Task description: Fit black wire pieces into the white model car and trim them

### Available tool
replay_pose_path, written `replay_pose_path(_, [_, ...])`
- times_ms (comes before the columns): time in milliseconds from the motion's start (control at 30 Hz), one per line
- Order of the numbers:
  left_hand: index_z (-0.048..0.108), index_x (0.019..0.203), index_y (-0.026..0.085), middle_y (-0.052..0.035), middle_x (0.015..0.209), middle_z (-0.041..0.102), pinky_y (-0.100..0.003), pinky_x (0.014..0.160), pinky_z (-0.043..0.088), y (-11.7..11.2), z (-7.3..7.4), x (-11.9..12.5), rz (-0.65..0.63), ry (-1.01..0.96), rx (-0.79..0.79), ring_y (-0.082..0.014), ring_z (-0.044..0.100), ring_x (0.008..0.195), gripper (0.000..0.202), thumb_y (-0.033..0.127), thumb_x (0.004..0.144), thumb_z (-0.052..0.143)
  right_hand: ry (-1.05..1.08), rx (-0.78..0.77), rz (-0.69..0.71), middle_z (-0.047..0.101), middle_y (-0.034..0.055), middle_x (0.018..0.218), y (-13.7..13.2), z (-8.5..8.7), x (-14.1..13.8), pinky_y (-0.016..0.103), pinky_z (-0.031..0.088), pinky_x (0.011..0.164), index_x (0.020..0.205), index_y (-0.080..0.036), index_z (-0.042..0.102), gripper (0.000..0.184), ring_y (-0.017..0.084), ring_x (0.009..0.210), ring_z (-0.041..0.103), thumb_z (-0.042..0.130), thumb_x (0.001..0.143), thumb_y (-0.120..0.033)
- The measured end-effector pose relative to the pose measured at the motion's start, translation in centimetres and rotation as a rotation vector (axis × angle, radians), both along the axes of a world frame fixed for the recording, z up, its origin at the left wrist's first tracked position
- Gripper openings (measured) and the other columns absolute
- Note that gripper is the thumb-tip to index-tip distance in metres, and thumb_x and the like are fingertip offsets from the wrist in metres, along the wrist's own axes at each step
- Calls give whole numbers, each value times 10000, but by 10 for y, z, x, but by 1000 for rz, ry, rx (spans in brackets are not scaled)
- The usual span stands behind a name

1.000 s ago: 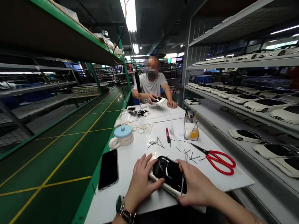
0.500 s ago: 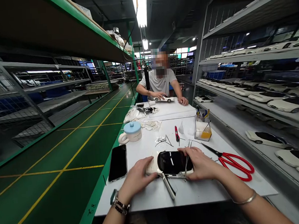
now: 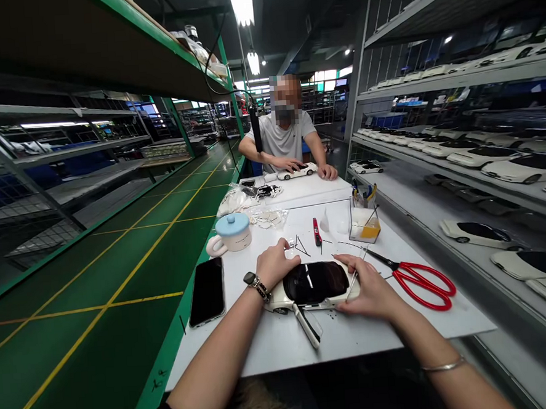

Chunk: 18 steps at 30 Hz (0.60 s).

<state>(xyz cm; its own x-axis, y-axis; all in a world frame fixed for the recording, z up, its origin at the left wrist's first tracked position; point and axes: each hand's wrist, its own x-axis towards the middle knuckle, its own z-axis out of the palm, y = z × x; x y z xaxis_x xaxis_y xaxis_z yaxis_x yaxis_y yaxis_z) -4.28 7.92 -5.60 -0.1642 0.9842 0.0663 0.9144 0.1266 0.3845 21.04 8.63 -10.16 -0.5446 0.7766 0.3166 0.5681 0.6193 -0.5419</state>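
Well, the left hand [image 3: 277,265] lies open at the left end of a white model car [image 3: 312,286], its fingers relaxed and not grasping. The car sits flat near the front of the table, black windows up. The right hand [image 3: 368,291] braces the car's right end, its fingers pinching slim tweezers [image 3: 354,280]. Steadying the car lightly from both ends looks like the sound way to keep the glossy body from sliding during fine work. A black-and-silver strip [image 3: 309,326] lies just below the car.

Left to right, the white table [image 3: 355,344] carries a phone [image 3: 207,292], a blue-lidded mug [image 3: 228,235], a red tool [image 3: 316,231], a clear box [image 3: 363,223] of pens and red scissors [image 3: 423,286]. Beyond, a seated person [image 3: 288,145] rests a hand on another model car [image 3: 296,171]. Green floor [image 3: 98,301] stretches left; shelves [image 3: 393,200] of white car bodies line the right.
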Motion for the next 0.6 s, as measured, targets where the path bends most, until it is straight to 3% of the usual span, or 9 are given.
replay_pose_path(133, [520, 1046, 227, -47, 824, 661, -296, 633, 401, 6, -3, 0, 14, 18, 4, -261, 625, 821, 307, 422, 809, 518, -43, 20, 21, 485, 87, 1296, 2, 3, 3, 419, 411, 962, 1307, -229, 335, 900, 256, 1098, 513, 786, 540, -369])
replay_pose_path(300, [449, 1220, 206, -53, 800, 663, -299, 607, 396, 3, -3, -5, -50, -17, -3, -259, 629, 784, 421, 470, 897, 393, -68, 90, 10, 473, 109, 1334, 16, 1, 10, 459, 391, 992, 1328, -221, 318, 935, 291, 1204, 465, 806, 557, -425])
replay_pose_path(400, [366, 1325, 207, -34, 836, 671, -297, 632, 424, -11, -2, -12, -170, -62, -19, -230, 632, 762, 564, 574, 897, 365, -14, 275, -60, 522, 134, 1297, 25, 3, 13, 523, 367, 968, 1257, -205, 364, 701, 312, 1176, 501, 740, 696, -393])
replay_pose_path(500, [282, 1396, 204, -57, 1056, 660, -311, 732, 457, -26, -1, -15, -276, -86, -30, -226, 630, 881, 656, 589, 880, 404, 223, 405, -89, 621, 96, 1166, 18, 6, 17, 478, 388, 918, 973, -222, 451, 212, 275, 1095, 561, 603, 851, -306])
replay_pose_path(533, [268, 1409, 206, -67, 1116, 643, -331, 781, 457, -30, -1, -15, -301, -87, -30, -242, 618, 939, 693, 599, 862, 434, 329, 380, -96, 653, 74, 1092, 13, 6, 18, 450, 395, 905, 903, -225, 444, 120, 252, 1054, 581, 539, 897, -299])
replay_pose_path(600, [256, 1424, 202, -90, 1186, 613, -392, 877, 434, -34, -1, -11, -344, -64, -20, -286, 581, 1036, 792, 634, 808, 504, 507, 229, -146, 675, 33, 874, 1, 8, 22, 397, 416, 838, 926, -233, 467, 145, 213, 897, 610, 380, 971, -340])
